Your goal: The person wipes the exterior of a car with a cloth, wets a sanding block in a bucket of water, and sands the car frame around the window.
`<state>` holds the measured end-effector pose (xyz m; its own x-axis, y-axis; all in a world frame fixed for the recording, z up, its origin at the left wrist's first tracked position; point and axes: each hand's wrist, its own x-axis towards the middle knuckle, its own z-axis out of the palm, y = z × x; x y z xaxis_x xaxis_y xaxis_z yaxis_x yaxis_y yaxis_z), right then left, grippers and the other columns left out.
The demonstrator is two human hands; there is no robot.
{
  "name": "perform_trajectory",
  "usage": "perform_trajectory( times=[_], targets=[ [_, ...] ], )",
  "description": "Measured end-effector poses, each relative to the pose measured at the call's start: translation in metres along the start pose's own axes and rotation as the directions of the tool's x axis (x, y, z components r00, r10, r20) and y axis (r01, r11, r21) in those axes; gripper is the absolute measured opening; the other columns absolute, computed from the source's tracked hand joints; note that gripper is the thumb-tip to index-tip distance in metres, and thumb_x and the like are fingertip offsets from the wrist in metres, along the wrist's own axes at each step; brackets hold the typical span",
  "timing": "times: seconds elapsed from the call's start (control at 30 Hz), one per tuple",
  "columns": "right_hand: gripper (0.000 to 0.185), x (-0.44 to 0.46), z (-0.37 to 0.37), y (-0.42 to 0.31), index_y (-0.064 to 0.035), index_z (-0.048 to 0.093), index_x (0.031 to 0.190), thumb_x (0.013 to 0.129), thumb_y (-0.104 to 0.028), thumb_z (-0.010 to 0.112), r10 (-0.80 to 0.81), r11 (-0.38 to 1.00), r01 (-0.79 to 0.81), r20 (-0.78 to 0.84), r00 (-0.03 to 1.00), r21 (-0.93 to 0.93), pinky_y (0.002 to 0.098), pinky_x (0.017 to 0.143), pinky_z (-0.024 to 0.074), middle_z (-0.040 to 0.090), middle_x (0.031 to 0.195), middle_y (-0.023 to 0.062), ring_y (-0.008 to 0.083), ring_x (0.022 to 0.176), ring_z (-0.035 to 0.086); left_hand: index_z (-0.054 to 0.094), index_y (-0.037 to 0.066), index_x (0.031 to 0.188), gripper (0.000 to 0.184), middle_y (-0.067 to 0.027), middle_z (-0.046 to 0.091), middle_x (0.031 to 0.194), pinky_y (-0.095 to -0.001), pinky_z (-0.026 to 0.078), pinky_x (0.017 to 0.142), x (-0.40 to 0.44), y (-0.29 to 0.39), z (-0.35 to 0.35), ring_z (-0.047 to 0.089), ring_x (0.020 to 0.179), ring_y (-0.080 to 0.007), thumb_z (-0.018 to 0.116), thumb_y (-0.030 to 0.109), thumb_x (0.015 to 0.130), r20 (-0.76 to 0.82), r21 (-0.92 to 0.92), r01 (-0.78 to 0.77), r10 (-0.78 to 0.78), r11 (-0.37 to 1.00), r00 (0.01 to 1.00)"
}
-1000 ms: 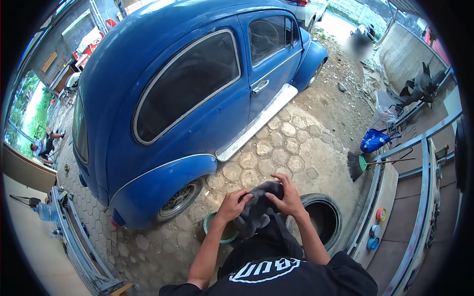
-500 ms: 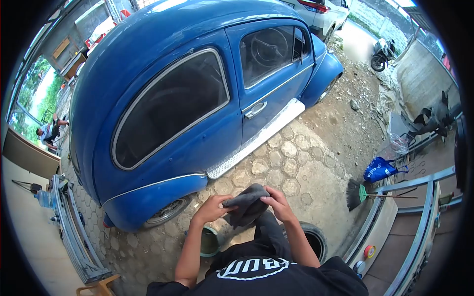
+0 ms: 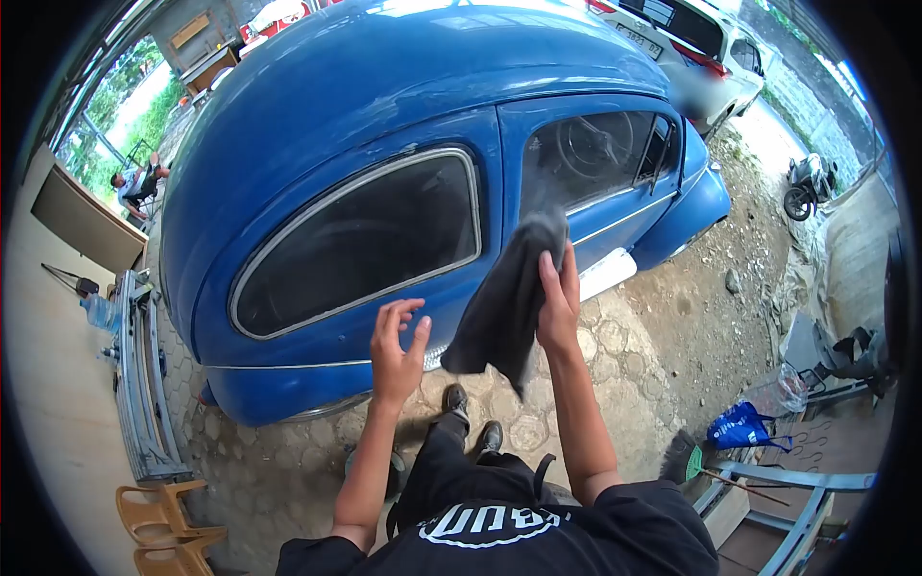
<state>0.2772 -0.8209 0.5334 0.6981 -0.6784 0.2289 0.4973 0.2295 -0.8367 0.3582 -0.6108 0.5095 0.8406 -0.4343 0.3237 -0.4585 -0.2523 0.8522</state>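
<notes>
My right hand (image 3: 558, 300) grips a dark grey cloth (image 3: 504, 302) by its upper right edge, and the rest of the cloth hangs down to the left. Behind it stands the blue car (image 3: 375, 106), with its door and running board partly covered by the cloth. My left hand (image 3: 397, 350) is held up in front of the car's rear side, below the rear side window (image 3: 365, 245). Its fingers are apart and nothing is in them.
A bucket (image 3: 396, 472) stands beside my left forearm, mostly hidden. Brown plastic chairs (image 3: 165, 514) are at lower left, near metal rails (image 3: 144, 384). On the right lie a blue bag (image 3: 744, 425) and a broom (image 3: 687, 461). A white car (image 3: 730, 67) and a motorcycle (image 3: 809, 184) stand farther back; a person (image 3: 140, 184) sits at far left.
My left hand has let go of the cloth and moved left and up. My right hand has raised the cloth, which now hangs unfolded. The view has shifted, and my shoes now show.
</notes>
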Motion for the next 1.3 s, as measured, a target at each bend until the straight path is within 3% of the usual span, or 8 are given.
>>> perform_trajectory(
  times=[0.1, 0.23, 0.3, 0.47, 0.57, 0.9, 1.03, 1.3],
  targets=[
    [0.028, 0.089, 0.050, 0.012, 0.0006, 0.054, 0.126, 0.100, -0.012, 0.057, -0.470, 0.674, 0.556, 0.298, 0.831, -0.486, 0.0358, 0.099, 0.0462, 0.057, 0.128, 0.0157, 0.0262, 0.118, 0.059, 0.067, 0.005, 0.110, 0.019, -0.0112, 0.063, 0.112, -0.0372, 0.049, 0.089, 0.054, 0.010, -0.015, 0.061, 0.101, -0.0257, 0.065, 0.015, 0.094, -0.118, -0.003, -0.100, 0.099, 0.995, 0.988],
    [0.026, 0.170, 0.144, 0.041, -0.0050, 0.060, 0.120, 0.095, -0.011, 0.062, -0.503, 0.345, 0.786, 0.605, 0.617, -0.513, 0.0438, 0.102, 0.0463, 0.057, 0.135, 0.0128, 0.0334, 0.120, 0.058, 0.067, 0.003, 0.113, 0.020, -0.0137, 0.064, 0.113, -0.0417, 0.045, 0.097, 0.138, 0.008, -0.046, 0.059, 0.108, -0.0299, 0.059, 0.010, 0.095, -0.367, 0.229, -0.357, 0.419, 0.906, 0.830],
    [0.026, 0.208, 0.172, 0.063, -0.0088, 0.063, 0.118, 0.092, -0.014, 0.064, -0.435, 0.066, 0.925, 0.823, 0.365, -0.375, 0.0435, 0.104, 0.0470, 0.060, 0.132, 0.0080, 0.0267, 0.123, 0.058, 0.067, 0.002, 0.116, 0.022, -0.0136, 0.064, 0.118, -0.0377, 0.046, 0.092, 0.173, 0.005, -0.062, 0.059, 0.112, -0.0279, 0.054, 0.006, 0.098, -0.428, 0.347, -0.364, 0.492, 0.864, 0.758],
    [0.041, 0.222, 0.208, 0.094, -0.0134, 0.064, 0.122, 0.097, -0.045, 0.056, -0.162, 0.102, 0.977, 0.966, 0.202, -0.187, 0.0460, 0.116, 0.0352, 0.061, 0.136, 0.0042, 0.0211, 0.135, 0.051, 0.064, -0.001, 0.126, 0.034, -0.0169, 0.062, 0.131, -0.0431, 0.041, 0.106, 0.225, -0.019, -0.080, 0.055, 0.126, -0.0329, 0.044, 0.013, 0.102, -0.433, 0.473, -0.288, 0.505, 0.833, 0.747],
    [0.042, 0.239, 0.204, 0.102, -0.0113, 0.062, 0.126, 0.095, -0.039, 0.060, -0.129, 0.121, 0.990, 0.987, 0.092, -0.077, 0.0430, 0.117, 0.0367, 0.059, 0.139, 0.0071, 0.0199, 0.136, 0.049, 0.065, -0.001, 0.127, 0.038, -0.0176, 0.062, 0.132, -0.0450, 0.041, 0.105, 0.228, -0.031, -0.069, 0.055, 0.124, -0.0336, 0.041, 0.016, 0.103, -0.413, 0.509, -0.215, 0.455, 0.834, 0.789],
    [0.047, 0.294, 0.134, 0.051, -0.0067, 0.062, 0.126, 0.086, -0.030, 0.068, -0.026, 0.317, 0.947, 0.997, 0.070, -0.058, 0.0381, 0.117, 0.0393, 0.061, 0.135, 0.0080, 0.0228, 0.134, 0.051, 0.065, -0.006, 0.127, 0.042, -0.0176, 0.064, 0.130, -0.0500, 0.039, 0.111, 0.245, 0.006, 0.005, 0.058, 0.124, -0.0356, 0.040, 0.014, 0.099, -0.296, 0.611, -0.176, 0.429, 0.772, 0.853],
    [0.048, 0.319, 0.096, 0.028, -0.0058, 0.067, 0.115, 0.077, -0.035, 0.073, -0.001, 0.355, 0.932, 0.997, 0.080, -0.074, 0.0364, 0.106, 0.0474, 0.064, 0.118, 0.0061, 0.0224, 0.116, 0.059, 0.068, -0.006, 0.121, 0.040, -0.0183, 0.067, 0.123, -0.0508, 0.041, 0.109, 0.258, 0.027, 0.046, 0.062, 0.118, -0.0347, 0.041, 0.013, 0.098, -0.273, 0.617, -0.184, 0.428, 0.765, 0.862],
    [0.039, 0.362, 0.013, 0.002, -0.0040, 0.069, 0.098, 0.074, -0.035, 0.072, -0.210, 0.333, 0.942, 0.971, 0.110, -0.035, 0.0351, 0.099, 0.0486, 0.061, 0.100, 0.0030, 0.0203, 0.102, 0.059, 0.069, -0.006, 0.116, 0.038, -0.0180, 0.070, 0.114, -0.0508, 0.047, 0.102, 0.279, 0.072, 0.131, 0.065, 0.109, -0.0348, 0.043, 0.014, 0.097, -0.214, 0.671, -0.199, 0.444, 0.715, 0.870]
  ],
)
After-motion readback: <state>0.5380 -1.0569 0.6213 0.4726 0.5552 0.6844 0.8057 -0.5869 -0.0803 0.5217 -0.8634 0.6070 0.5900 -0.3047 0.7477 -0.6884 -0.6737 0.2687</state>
